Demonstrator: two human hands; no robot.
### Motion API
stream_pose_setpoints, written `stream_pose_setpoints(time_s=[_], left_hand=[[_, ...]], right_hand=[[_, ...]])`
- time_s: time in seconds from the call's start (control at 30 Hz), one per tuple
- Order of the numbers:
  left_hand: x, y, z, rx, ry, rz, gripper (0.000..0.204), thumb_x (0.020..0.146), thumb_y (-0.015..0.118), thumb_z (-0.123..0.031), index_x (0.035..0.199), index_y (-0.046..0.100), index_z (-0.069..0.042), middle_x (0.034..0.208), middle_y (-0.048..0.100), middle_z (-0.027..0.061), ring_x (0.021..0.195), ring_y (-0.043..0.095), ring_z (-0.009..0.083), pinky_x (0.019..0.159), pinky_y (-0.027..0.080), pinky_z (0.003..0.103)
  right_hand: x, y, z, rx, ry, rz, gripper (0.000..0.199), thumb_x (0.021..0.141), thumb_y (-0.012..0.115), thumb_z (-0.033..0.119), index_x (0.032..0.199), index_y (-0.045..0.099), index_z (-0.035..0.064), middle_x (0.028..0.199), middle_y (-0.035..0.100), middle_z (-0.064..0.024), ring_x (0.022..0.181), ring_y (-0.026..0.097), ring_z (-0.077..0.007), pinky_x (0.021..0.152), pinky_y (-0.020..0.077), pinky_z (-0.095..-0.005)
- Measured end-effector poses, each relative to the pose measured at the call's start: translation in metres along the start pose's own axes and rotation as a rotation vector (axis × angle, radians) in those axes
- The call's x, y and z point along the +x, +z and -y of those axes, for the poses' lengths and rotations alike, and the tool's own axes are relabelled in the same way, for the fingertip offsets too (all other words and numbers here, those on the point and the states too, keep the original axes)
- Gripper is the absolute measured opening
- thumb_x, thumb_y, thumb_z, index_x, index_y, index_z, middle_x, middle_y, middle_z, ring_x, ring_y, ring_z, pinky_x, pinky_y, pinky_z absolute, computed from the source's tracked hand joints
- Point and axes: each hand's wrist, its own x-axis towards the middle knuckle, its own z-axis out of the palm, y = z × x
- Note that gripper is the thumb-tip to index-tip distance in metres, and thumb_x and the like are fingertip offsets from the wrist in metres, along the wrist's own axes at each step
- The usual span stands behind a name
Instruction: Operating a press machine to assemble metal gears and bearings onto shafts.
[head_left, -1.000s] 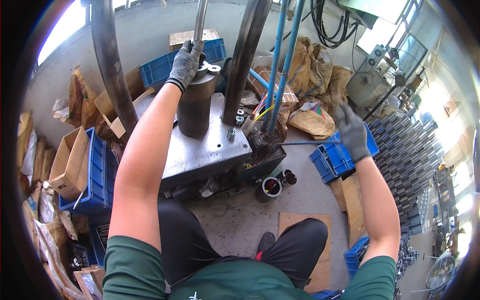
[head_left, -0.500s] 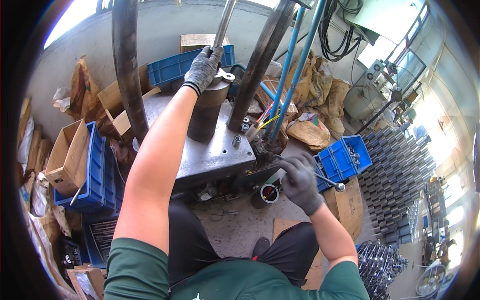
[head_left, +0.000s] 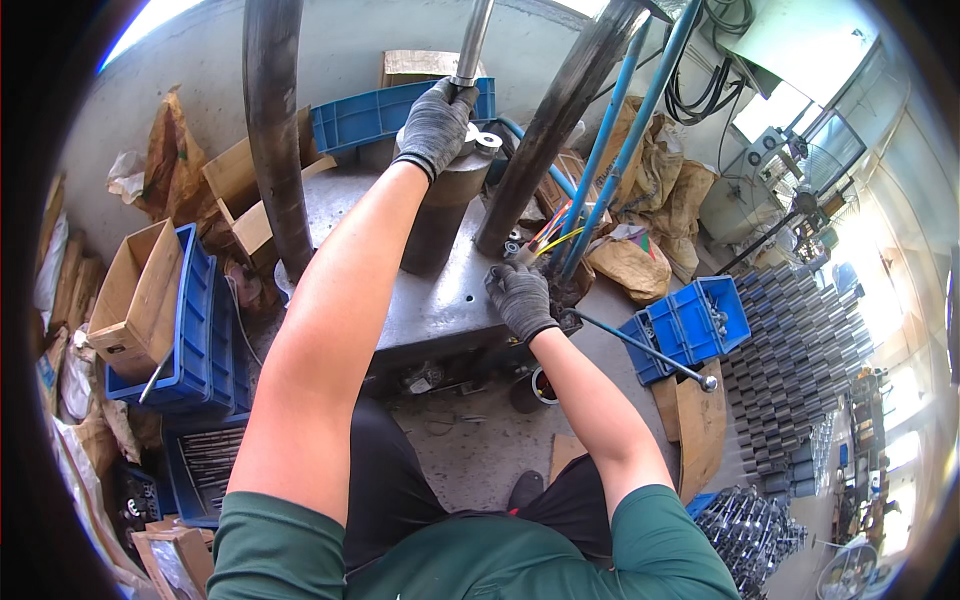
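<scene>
My left hand (head_left: 438,130), in a grey knit glove, is closed just under the lower end of an upright metal rod (head_left: 474,45); what its fingers hold is hidden. It is above a dark steel cylinder (head_left: 440,225) with pale rings (head_left: 487,143) on top, standing on a metal plate (head_left: 400,310). My right hand (head_left: 520,300), gloved too, curls its fingers down at the plate's right corner, over the spot of a small metal sleeve that it now covers. Other small sleeves (head_left: 512,247) sit just beyond. A lever with a ball end (head_left: 708,383) slants out to the right of this hand.
Two thick steel columns (head_left: 275,130) (head_left: 555,125) rise from the plate, with blue pipes (head_left: 625,130) and coloured wires (head_left: 560,235) at right. Blue bins (head_left: 690,320) and stacked metal tubes (head_left: 790,360) stand farther right. A blue crate (head_left: 205,340) and a cardboard box (head_left: 135,290) are at left.
My right hand has moved from over the lever, up and left to the plate's corner, covering a small sleeve. My left hand is still by the rod's lower end. The whole view has shifted slightly.
</scene>
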Motion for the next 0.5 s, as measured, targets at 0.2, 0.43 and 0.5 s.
stream_pose_setpoints(time_s=[0.2,0.43,0.5], left_hand=[[-0.001,-0.004,0.003,0.114,0.045,0.014,0.031,0.105,0.062,-0.032,0.119,0.068,-0.005,0.083,0.069,0.0051,0.074,0.063,0.0135,0.073,0.052,0.032],[-0.001,-0.003,-0.002,0.187,0.048,-0.001,0.033,0.105,0.061,-0.034,0.120,0.067,-0.005,0.086,0.070,0.0067,0.077,0.064,0.0163,0.076,0.053,0.035],[-0.002,-0.006,0.000,0.185,0.030,0.005,0.033,0.105,0.061,-0.035,0.120,0.067,-0.005,0.086,0.070,0.0067,0.077,0.064,0.0165,0.076,0.052,0.035]], right_hand=[[0.005,0.012,0.001,0.013,-0.004,-0.029,0.017,0.084,0.074,0.023,0.097,0.072,0.0126,0.105,0.071,-0.0121,0.101,0.067,-0.0368,0.090,0.0509,-0.0512],[0.013,0.030,-0.020,0.640,0.090,-0.087,0.014,0.084,0.075,-0.003,0.085,0.065,0.0066,0.095,0.064,-0.0065,0.089,0.068,-0.0209,0.080,0.0558,-0.0339],[0.011,0.031,-0.022,0.606,0.088,-0.077,0.015,0.085,0.074,-0.005,0.085,0.064,0.0057,0.093,0.062,-0.0059,0.087,0.067,-0.0187,0.079,0.0560,-0.0310]])
